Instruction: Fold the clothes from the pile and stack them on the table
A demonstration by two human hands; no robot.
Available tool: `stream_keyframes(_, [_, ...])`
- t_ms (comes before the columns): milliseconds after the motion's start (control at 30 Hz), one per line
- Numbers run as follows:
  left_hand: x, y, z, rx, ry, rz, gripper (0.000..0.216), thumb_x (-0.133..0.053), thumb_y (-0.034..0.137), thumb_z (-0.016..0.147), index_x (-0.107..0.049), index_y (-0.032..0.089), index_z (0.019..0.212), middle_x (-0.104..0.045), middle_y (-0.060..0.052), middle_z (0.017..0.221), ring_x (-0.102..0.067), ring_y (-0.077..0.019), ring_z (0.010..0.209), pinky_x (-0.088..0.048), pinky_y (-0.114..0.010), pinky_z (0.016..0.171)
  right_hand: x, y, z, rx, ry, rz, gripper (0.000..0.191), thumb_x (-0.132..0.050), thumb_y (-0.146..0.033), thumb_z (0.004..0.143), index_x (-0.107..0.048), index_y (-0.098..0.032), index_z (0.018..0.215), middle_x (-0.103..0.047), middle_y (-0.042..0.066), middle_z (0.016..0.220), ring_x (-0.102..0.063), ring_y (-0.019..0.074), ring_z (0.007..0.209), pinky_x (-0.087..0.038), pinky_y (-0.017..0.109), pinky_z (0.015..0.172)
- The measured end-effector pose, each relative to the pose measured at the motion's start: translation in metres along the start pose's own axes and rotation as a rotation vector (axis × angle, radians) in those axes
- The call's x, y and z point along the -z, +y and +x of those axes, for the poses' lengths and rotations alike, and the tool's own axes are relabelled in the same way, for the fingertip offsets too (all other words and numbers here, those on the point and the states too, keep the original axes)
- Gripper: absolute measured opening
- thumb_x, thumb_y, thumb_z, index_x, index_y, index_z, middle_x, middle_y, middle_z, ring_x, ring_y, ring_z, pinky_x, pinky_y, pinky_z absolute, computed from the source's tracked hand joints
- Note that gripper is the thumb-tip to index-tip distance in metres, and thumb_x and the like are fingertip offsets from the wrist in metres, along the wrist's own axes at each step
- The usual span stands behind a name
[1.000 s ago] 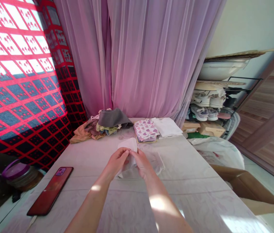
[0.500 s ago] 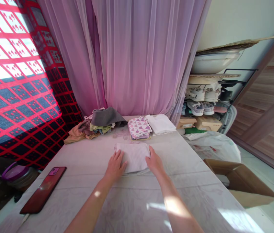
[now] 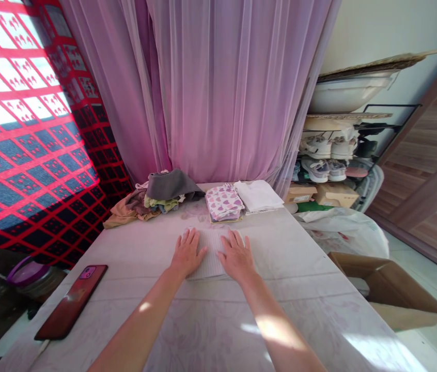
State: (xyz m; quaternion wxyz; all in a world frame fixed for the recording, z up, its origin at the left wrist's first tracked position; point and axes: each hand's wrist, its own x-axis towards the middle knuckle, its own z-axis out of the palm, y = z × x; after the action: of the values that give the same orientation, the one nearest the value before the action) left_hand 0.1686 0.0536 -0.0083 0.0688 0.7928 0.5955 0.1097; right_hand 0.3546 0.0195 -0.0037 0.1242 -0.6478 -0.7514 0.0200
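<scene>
A folded white ribbed cloth (image 3: 209,258) lies flat on the covered table (image 3: 203,320) in front of me. My left hand (image 3: 188,253) rests palm down over its left side with the fingers spread. On its right side lies my right hand (image 3: 237,254), also flat with fingers apart. Just beyond the cloth sits a stack of folded fabric with a purple heart print (image 3: 224,201) on top. Beside that stack, to the right, is a folded white cloth pile (image 3: 259,196). Both hands cover part of the ribbed cloth.
A heap of crumpled clothes (image 3: 156,196) lies at the back left. A red phone (image 3: 72,302) with a cable is near the left edge. Right of the table stand an open cardboard box (image 3: 392,289) and a shoe rack (image 3: 391,124). Purple curtains (image 3: 222,93) hang behind.
Both hands have moved from the cloth's side edges onto its top, fingers now flatter and more spread. The view has shifted slightly.
</scene>
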Motion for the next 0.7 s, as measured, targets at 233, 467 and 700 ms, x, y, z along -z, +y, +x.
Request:
stream_keyframes(233, [-0.014, -0.008, 0.020, 0.047, -0.126, 0.081, 0.075, -0.029, 0.064, 0.091, -0.029, 0.016, 0.149, -0.021, -0.010, 0.159, -0.016, -0.0295, 0.146, -0.017, -0.053, 0.116, -0.020, 0.008, -0.002, -0.019, -0.031, -0.070, 0.054, -0.038, -0.047, 0.095, -0.045, -0.020, 0.141, -0.036, 0.016, 0.151, -0.025, 0.0313, 0.140, -0.021, 0.055, 0.109])
stream_keyframes(467, [-0.021, -0.006, 0.015, 0.059, -0.038, 0.060, 0.070, -0.039, 0.060, 0.090, -0.035, 0.017, 0.146, -0.025, -0.013, 0.157, -0.021, -0.0309, 0.145, -0.019, -0.050, 0.116, -0.016, 0.004, -0.002, -0.035, -0.056, -0.080, 0.052, -0.037, -0.046, 0.095, -0.043, -0.022, 0.141, -0.034, 0.014, 0.152, -0.022, 0.0290, 0.141, -0.029, 0.056, 0.104])
stream_keyframes(700, [-0.001, -0.013, -0.012, 0.285, -0.068, -0.265, 0.070, -0.052, 0.038, 0.085, -0.028, 0.014, 0.147, -0.048, -0.015, 0.143, -0.049, -0.0238, 0.128, -0.038, -0.032, 0.103, -0.001, 0.014, -0.001, -0.151, 0.015, 0.077, 0.047, -0.042, -0.032, 0.092, -0.048, -0.021, 0.138, -0.032, 0.013, 0.153, -0.028, 0.0254, 0.140, -0.038, 0.040, 0.102])
